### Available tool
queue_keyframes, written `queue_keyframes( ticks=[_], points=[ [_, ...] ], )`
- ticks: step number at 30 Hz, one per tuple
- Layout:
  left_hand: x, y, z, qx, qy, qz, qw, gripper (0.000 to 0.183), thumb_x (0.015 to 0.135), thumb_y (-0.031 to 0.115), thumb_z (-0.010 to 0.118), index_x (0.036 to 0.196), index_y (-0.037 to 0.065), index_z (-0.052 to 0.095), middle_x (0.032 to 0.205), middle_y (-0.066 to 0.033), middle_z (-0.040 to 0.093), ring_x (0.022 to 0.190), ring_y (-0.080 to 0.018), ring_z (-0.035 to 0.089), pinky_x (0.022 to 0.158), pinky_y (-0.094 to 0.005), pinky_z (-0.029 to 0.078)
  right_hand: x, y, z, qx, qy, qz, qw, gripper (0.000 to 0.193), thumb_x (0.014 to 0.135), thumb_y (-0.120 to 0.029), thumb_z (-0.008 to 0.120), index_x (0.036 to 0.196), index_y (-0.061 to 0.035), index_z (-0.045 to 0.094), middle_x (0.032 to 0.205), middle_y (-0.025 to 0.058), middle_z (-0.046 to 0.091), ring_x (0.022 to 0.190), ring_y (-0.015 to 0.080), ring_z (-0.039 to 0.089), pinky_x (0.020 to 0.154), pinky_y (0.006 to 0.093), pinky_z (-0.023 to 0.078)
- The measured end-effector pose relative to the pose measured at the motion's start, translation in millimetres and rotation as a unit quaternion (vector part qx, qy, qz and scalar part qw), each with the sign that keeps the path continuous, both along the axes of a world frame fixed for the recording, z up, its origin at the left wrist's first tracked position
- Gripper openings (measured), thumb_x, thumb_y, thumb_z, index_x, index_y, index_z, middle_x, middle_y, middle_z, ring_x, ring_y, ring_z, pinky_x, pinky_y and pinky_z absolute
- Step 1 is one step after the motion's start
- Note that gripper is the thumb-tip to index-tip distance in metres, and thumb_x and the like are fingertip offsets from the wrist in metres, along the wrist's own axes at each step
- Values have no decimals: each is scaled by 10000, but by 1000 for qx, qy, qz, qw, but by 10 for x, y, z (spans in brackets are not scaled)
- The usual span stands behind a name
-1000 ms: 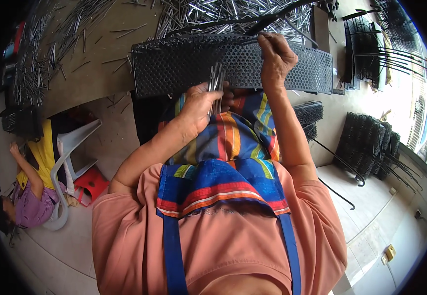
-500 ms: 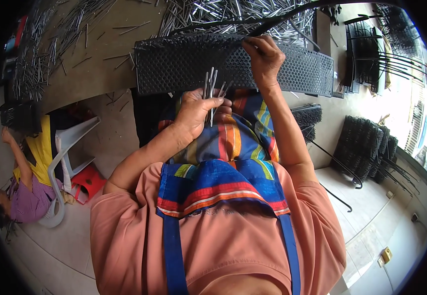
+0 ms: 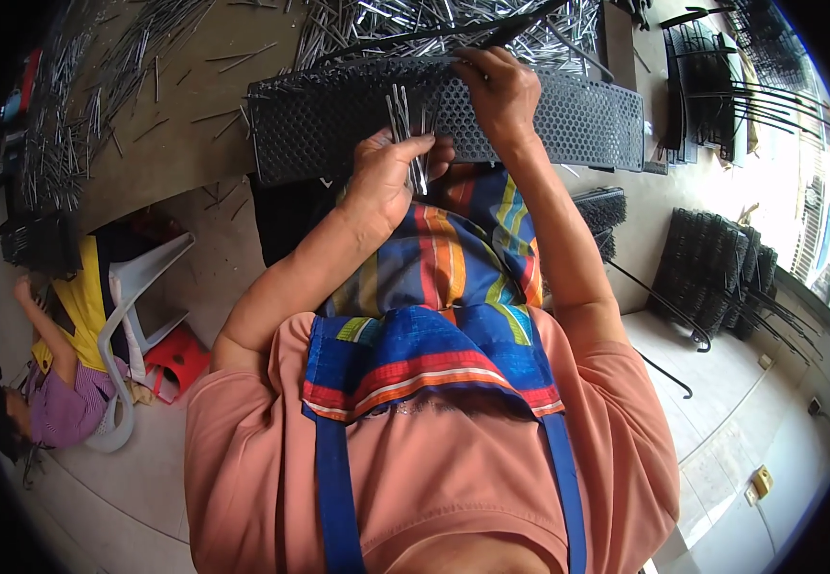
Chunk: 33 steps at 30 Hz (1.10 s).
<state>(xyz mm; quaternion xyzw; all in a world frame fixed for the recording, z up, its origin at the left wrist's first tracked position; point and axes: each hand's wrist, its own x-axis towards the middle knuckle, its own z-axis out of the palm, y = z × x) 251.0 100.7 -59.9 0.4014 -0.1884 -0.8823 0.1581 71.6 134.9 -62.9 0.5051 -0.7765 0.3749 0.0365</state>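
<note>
Here, left hand (image 3: pixel 388 177) curled shut around a small bundle of thin silver metal pins (image 3: pixel 405 120), tips fanned upward past the thumb and lying against the front face of a long black perforated plastic panel (image 3: pixel 568 120). Right hand (image 3: pixel 503 88) set over the panel's upper edge, fingers bent and pressed down onto it near the middle; whether a pin is pinched under those fingertips cannot be told. Panel lying lengthwise along the near edge of a brown workbench (image 3: pixel 176 143), just above the lap, honeycomb of small holes showing across its whole face. Behind it, a dense heap of loose silver pins (image 3: pixel 415 24) spread over the bench top, with more scattered toward the left. Below the hands, a striped multicolour apron (image 3: pixel 443 277) with blue straps over an orange shirt (image 3: pixel 434 478). At far left, another person in a yellow and purple top (image 3: pixel 61 364) low on the floor beside a white plastic chair (image 3: pixel 132 306) and a red stool (image 3: pixel 177 359). At right, stacks of black wire racks (image 3: pixel 711 277) standing on the pale tiled floor (image 3: pixel 721 383), well apart from both hands.
</note>
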Motion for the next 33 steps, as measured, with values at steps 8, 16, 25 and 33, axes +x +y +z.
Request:
queue_keyframes(
  ticks=[8, 16, 25, 33],
  points=[
    [-81, 93, 57, 10, 35, -55, 998, 196, 865, -11, 602, 1051, 35, 646, 952, -114, 698, 784, -215, 693, 680, -327, 567, 275, 418, 180, 97, -552, 35, 828, 74, 784, -65, 721, 786, 1, 688, 688, 10, 636, 605, 64, 556, 558, 215, 431],
    [-13, 102, 2, -41, -52, -64, 996, 185, 907, 58, 544, 1070, 32, 630, 916, -106, 693, 777, -208, 689, 661, -332, 549, 7, 395, 159, -179, -505, -79, 841, 25, 819, -22, 695, 840, -17, 684, 674, 5, 617, 514, 45, 474, 466, 189, 337],
    [-47, 91, 108, -72, -57, -62, 994, 156, 863, -9, 534, 1003, -4, 602, 869, -132, 684, 741, -215, 686, 605, -311, 546, -228, 133, -45, -228, -226, 4, 947, 87, 759, 52, 723, 820, -2, 693, 760, -9, 630, 653, 38, 531, 576, 176, 414],
    [-29, 92, 71, -48, -30, -62, 997, 155, 860, -50, 524, 985, -3, 602, 907, -144, 692, 770, -219, 694, 619, -311, 567, -197, 104, -177, -161, -118, 15, 980, 123, 739, 16, 751, 851, -16, 708, 742, 34, 650, 636, 85, 591, 563, 223, 450]
  ],
)
